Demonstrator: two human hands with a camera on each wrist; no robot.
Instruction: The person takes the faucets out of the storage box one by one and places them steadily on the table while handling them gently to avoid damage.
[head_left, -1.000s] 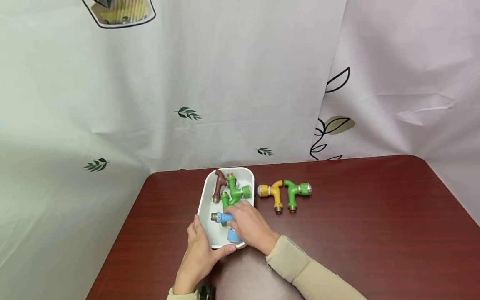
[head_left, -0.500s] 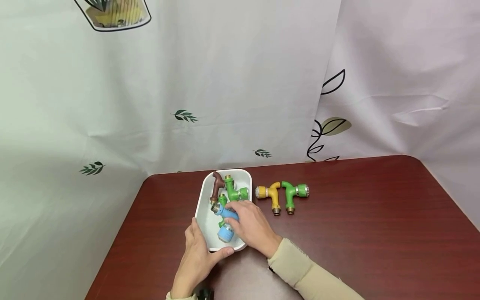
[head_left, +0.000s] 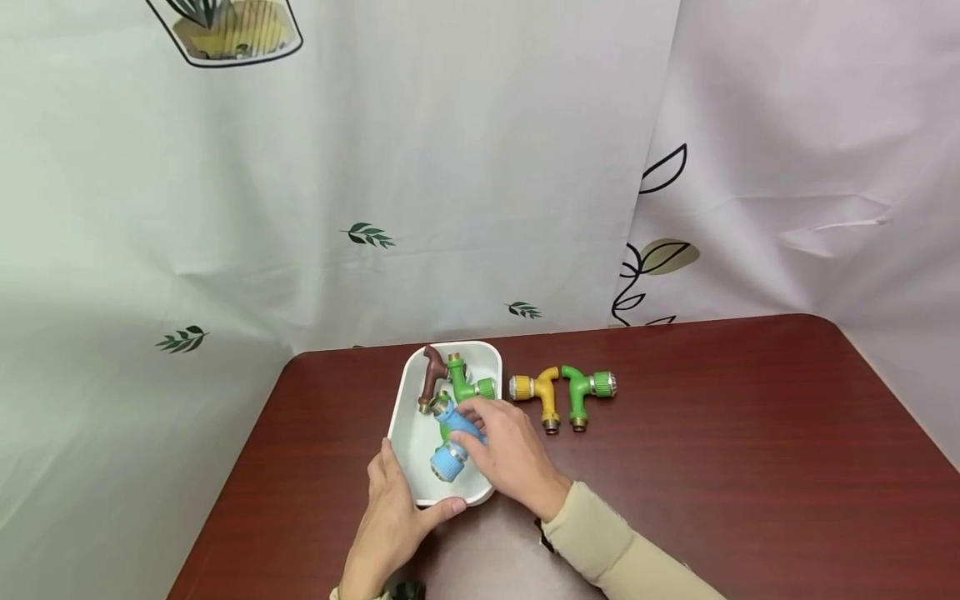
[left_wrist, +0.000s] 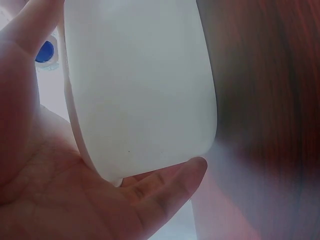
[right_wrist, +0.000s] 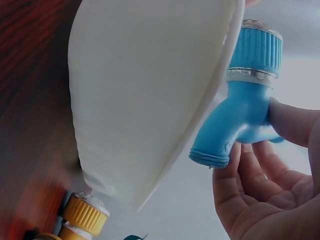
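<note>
My right hand (head_left: 513, 457) pinches a light-blue plastic tap (head_left: 448, 461) between thumb and fingers, raised over the white tray (head_left: 407, 442). In the right wrist view the tap's ribbed knob (right_wrist: 257, 50) and its spout stand at the tray's rim. Thumb and fingers of my left hand (head_left: 392, 512) hold the tray's near left corner; the left wrist view has its fingers along the tray's outer wall. Inside the tray lie a brown tap (head_left: 432, 375) and a green tap (head_left: 461, 385). Another green tap (head_left: 444, 435) is mostly hidden beneath the blue one.
Right of the tray, a yellow tap (head_left: 547, 396) and a green tap (head_left: 577, 396) lie side by side on the dark red table (head_left: 712, 433). A white curtain (head_left: 450, 167) with leaf prints hangs behind the table's far edge.
The blue tap has been lifted and turned in my right hand, its threaded end swinging toward the back of the tray. My left hand stays on the tray.
</note>
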